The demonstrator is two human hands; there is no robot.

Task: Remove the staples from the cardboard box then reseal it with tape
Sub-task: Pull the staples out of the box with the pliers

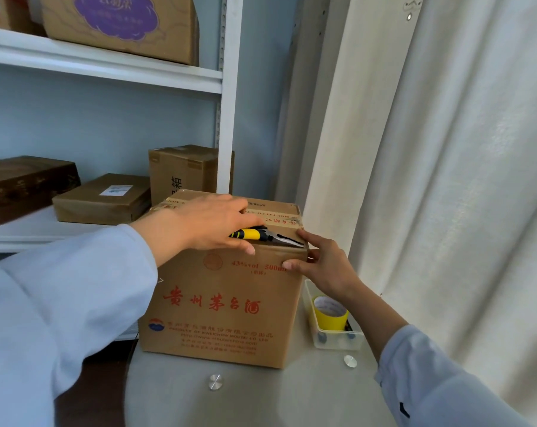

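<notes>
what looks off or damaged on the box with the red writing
The cardboard box is worn at its top right front corner: the flap edge is lifted and the tape there looks torn, where the pliers in the left hand poke in. The right hand steadies that corner. Nothing else stands out.

Left hand [211, 223] with yellow-handled pliers [261, 235] atop cardboard box [224, 303], right hand [322, 263] at its corner.
</notes>
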